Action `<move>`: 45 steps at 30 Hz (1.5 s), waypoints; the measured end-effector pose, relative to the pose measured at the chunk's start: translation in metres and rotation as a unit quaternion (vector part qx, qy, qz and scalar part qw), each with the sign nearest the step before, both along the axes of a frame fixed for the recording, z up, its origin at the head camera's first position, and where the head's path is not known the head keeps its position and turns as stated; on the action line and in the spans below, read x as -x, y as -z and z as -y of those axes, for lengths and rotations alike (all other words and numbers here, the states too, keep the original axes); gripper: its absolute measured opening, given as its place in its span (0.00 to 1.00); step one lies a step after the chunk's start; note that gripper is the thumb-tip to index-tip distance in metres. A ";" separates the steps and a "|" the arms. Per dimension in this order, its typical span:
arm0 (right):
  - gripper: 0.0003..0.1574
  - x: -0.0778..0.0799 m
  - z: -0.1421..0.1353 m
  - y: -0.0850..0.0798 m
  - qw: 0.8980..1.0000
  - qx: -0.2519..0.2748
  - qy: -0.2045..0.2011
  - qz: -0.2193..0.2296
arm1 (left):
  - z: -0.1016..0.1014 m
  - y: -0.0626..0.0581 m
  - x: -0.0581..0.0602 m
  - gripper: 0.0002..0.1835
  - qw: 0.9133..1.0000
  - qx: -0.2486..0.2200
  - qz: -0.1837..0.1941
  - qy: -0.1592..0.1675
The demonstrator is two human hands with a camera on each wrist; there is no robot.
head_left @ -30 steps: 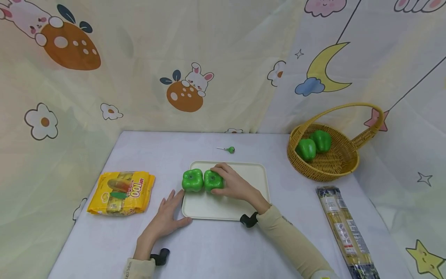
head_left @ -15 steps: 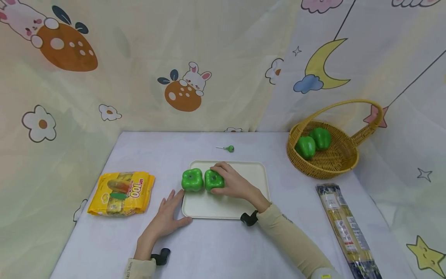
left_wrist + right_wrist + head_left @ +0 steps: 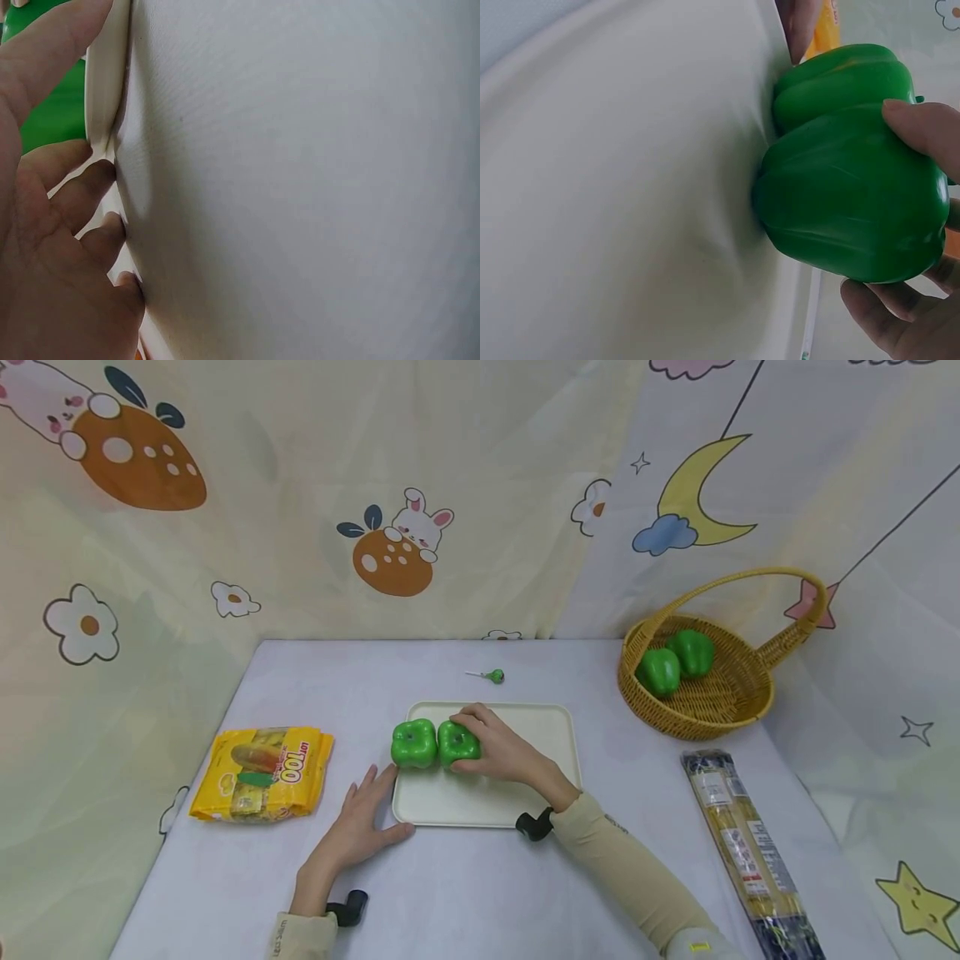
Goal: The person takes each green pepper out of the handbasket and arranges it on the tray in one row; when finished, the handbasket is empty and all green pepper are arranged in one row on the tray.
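Note:
Two green bell peppers stand side by side at the left end of a cream tray (image 3: 517, 802). My right hand (image 3: 504, 750) grips the right-hand bell pepper (image 3: 456, 743), thumb on one side and fingers on the other, as the right wrist view shows of this pepper (image 3: 855, 199). Just left of it sits the other bell pepper (image 3: 413, 744), close against it. My left hand (image 3: 362, 822) lies spread by the tray's left edge, its fingertips and thumb at the rim. In the left wrist view the fingers (image 3: 82, 195) are extended next to the tray wall (image 3: 106, 75).
A wicker basket (image 3: 712, 722) at the back right holds two more green peppers (image 3: 660, 672). A yellow snack packet (image 3: 262, 774) lies on the left. A long pack of noodles (image 3: 750, 852) lies on the right. Behind the tray is a small green-headed stick (image 3: 492, 676).
The head view has shifted slightly. The right hand keeps its grip, with the held pepper a touch nearer the other one. The left hand has not visibly moved.

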State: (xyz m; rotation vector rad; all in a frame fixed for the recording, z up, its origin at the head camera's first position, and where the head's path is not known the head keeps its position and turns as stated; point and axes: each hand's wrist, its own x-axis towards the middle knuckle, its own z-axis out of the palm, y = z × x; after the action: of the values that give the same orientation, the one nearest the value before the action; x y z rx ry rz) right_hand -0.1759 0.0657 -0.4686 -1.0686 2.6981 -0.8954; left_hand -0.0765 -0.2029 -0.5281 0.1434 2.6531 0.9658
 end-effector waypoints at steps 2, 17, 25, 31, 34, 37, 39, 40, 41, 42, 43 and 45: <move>0.45 0.000 0.001 0.000 1.000 -0.001 -0.001 -0.001 | 0.000 0.000 0.000 0.57 1.000 -0.001 0.000 0.000; 0.50 0.002 -0.008 -0.003 1.000 0.005 0.013 -0.004 | 0.000 -0.001 0.000 0.56 1.000 0.000 -0.005 0.003; 0.51 0.002 -0.038 -0.013 0.997 0.042 0.060 0.019 | 0.000 -0.002 0.001 0.57 1.000 -0.001 -0.001 0.000; 0.50 -0.001 -0.067 -0.023 0.992 0.045 0.108 0.044 | -0.001 -0.002 0.001 0.57 1.000 -0.003 0.006 0.003; 0.49 -0.003 -0.083 -0.029 0.989 0.053 0.126 0.049 | -0.001 -0.002 0.001 0.56 1.000 -0.002 0.005 0.003; 0.48 -0.003 -0.099 -0.034 0.988 0.061 0.137 0.042 | -0.001 -0.002 0.001 0.56 1.000 -0.002 0.004 0.003; 0.47 -0.004 -0.110 -0.036 0.987 0.066 0.146 0.031 | -0.001 -0.002 0.001 0.56 1.000 -0.003 0.003 0.004; 0.47 -0.005 -0.116 -0.036 0.986 0.067 0.151 0.024 | -0.001 -0.002 0.001 0.56 1.000 -0.004 0.002 0.004; 0.46 -0.005 -0.121 -0.037 0.985 0.070 0.158 0.016 | -0.001 -0.002 0.001 0.57 1.000 -0.004 0.001 0.005; 0.45 -0.005 -0.127 -0.037 0.984 0.073 0.165 0.010 | -0.001 -0.002 0.001 0.57 1.000 -0.004 0.001 0.005; 0.45 -0.005 -0.133 -0.038 0.982 0.077 0.171 0.004 | 0.000 -0.002 0.001 0.57 1.000 -0.004 -0.001 0.006; 0.44 -0.005 -0.144 -0.040 0.979 0.086 0.185 -0.011 | 0.000 -0.002 0.000 0.56 1.000 -0.004 -0.002 0.006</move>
State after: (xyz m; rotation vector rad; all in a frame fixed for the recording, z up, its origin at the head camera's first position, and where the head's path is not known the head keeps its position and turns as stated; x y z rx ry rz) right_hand -0.1706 0.2093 -0.4284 -0.6061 2.9365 -1.1956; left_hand -0.0769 -0.2031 -0.5263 0.1638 2.6500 0.9727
